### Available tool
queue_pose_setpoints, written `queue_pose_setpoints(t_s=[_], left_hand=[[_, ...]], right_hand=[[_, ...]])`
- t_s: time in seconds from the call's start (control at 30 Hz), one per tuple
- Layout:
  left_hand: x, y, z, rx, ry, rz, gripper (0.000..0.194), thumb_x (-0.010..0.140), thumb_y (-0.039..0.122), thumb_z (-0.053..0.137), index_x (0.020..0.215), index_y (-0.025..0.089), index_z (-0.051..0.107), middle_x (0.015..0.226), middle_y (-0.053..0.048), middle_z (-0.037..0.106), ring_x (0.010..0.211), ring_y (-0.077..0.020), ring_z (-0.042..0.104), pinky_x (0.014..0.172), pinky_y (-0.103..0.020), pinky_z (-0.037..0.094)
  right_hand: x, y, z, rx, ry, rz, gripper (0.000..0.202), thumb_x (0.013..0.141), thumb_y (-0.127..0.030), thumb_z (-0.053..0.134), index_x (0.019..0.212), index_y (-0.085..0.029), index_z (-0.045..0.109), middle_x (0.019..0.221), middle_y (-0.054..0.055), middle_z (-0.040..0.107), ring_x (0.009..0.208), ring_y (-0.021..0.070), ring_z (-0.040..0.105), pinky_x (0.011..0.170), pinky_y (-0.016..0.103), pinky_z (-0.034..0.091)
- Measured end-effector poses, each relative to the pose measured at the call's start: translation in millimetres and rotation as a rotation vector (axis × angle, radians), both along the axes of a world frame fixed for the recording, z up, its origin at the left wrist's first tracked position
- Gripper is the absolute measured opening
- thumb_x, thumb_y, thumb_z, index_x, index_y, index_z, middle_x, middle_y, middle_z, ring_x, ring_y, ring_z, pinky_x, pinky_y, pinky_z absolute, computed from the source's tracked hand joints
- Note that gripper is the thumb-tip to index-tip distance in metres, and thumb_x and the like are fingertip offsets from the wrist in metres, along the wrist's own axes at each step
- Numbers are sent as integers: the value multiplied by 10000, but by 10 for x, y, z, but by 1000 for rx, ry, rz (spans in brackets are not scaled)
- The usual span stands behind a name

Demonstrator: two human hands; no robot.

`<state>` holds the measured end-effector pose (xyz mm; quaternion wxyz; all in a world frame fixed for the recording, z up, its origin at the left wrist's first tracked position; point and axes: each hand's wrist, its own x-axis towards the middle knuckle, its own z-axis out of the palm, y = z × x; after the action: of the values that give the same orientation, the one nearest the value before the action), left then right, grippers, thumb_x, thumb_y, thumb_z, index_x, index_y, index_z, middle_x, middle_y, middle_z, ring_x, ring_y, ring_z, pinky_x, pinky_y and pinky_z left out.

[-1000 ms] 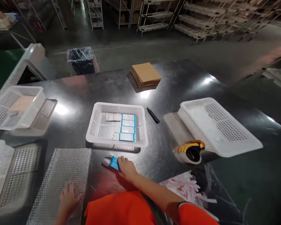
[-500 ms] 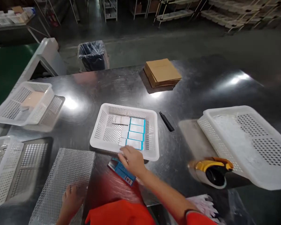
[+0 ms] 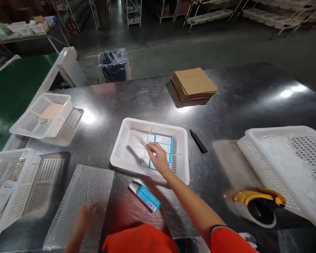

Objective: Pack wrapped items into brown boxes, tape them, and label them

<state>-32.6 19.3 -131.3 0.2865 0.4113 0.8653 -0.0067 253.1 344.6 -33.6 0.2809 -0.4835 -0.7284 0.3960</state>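
My right hand (image 3: 158,156) reaches into the white basket (image 3: 150,173) in the middle of the table, its fingers pinched on a small pale packet (image 3: 143,141), blurred by motion. Beneath and beside the hand lie blue-edged boxes with white faces (image 3: 163,139) in the basket's right half. A separate blue box (image 3: 147,198) rests on the table in front of the basket, its left end looking open. At the lower left my left hand (image 3: 86,214) is over a sheet of bubble wrap (image 3: 81,189); its fingers are smeared by motion.
A black cutter (image 3: 198,141) lies right of the basket, a stack of brown cardboard (image 3: 195,84) behind it. A yellow and white tape dispenser (image 3: 258,205) and a large white basket (image 3: 268,131) are at right. Two baskets (image 3: 42,130) (image 3: 31,165) stand at left, near a green conveyor (image 3: 23,75).
My right hand has moved from the basket's front edge into it, and the pale packet has shifted off the boxes. The view has turned slightly left.
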Motion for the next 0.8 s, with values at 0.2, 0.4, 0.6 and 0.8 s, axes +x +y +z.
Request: queue_pose_setpoints(t_s=[0.2,0.4,0.6,0.8], left_hand=[[192,298,414,303,-107,44,436,793,456,421,1028,157,633,1123,-166,679,1112,-298,605,1029,-457,426],[782,662,1524,700,-864,551,471,762,545,607,1045,169,623,1022,-104,700,923,-232,659,840,-371,524],[1159,639,2123,448,-1303,522,378,649,471,775,745,141,618,582,4,610,516,-105,530,520,-216,409],[1331,446,2123,392,-1307,444,308,676,427,749,758,178,586,670,-3,660,591,-136,593,563,-234,444]], right_hand=[[-11,-1070,577,-859,906,-223,355,589,-294,850,828,-211,600,798,-19,634,659,123,614,599,254,524],[-53,-1518,789,-992,844,-103,320,582,-211,799,821,-192,588,749,-31,613,611,99,565,533,208,447],[-13,-1314,1083,-600,481,261,330,631,-81,610,942,-188,598,737,-42,606,586,82,520,510,188,382],[-237,-1225,1394,-232,398,358,318,684,-70,604,977,-194,622,878,-18,652,594,60,518,578,199,437]])
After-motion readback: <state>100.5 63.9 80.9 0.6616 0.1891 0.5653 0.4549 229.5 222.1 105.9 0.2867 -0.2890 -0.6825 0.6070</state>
